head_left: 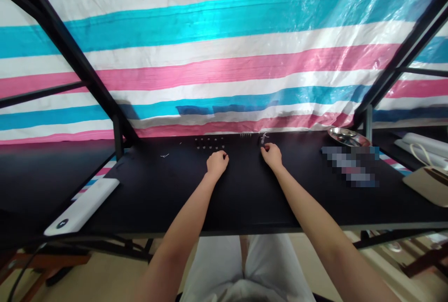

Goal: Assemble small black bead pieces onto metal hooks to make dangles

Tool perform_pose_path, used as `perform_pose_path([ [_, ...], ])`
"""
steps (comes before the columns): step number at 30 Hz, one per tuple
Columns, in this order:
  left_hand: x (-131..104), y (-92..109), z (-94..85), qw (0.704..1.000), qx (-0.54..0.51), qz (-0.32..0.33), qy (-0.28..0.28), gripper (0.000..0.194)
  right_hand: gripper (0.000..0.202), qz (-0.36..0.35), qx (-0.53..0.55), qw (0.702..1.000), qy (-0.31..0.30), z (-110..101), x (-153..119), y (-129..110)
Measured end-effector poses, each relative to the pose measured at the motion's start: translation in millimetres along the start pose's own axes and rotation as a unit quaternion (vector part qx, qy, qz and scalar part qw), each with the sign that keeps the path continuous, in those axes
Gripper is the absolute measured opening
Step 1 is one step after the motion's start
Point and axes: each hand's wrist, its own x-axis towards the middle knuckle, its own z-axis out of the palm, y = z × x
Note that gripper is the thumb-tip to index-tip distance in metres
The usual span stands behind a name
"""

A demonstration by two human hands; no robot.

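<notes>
My left hand rests on the black table with its fingers curled together; whatever they hold, if anything, is too small to name. Just beyond it lie two rows of small pale pieces. My right hand is to the right, its thumb and fingers pinched close to a small whitish item near the table's back edge. Whether something sits between those fingertips cannot be made out. Between the two hands, at the back edge, stands a short row of tiny metallic pieces.
A shiny metal dish is at the back right, with a blurred-out item in front of it. A white box-like device lies at the left. Thin white scraps lie left of the pieces. A beige pouch is far right. Black frame bars rise on both sides.
</notes>
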Motion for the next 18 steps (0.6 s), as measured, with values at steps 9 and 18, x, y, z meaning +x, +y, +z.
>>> perform_pose_path([
  [9,-10,4,1.1,0.998,-0.037,0.054,-0.020,0.026,0.043,0.007,-0.009,1.000,-0.004,13,26,-1],
  [18,-12,6,2.3,0.995,-0.085,0.054,-0.009,0.022,0.020,-0.067,0.043,0.996,-0.033,19,43,-1],
])
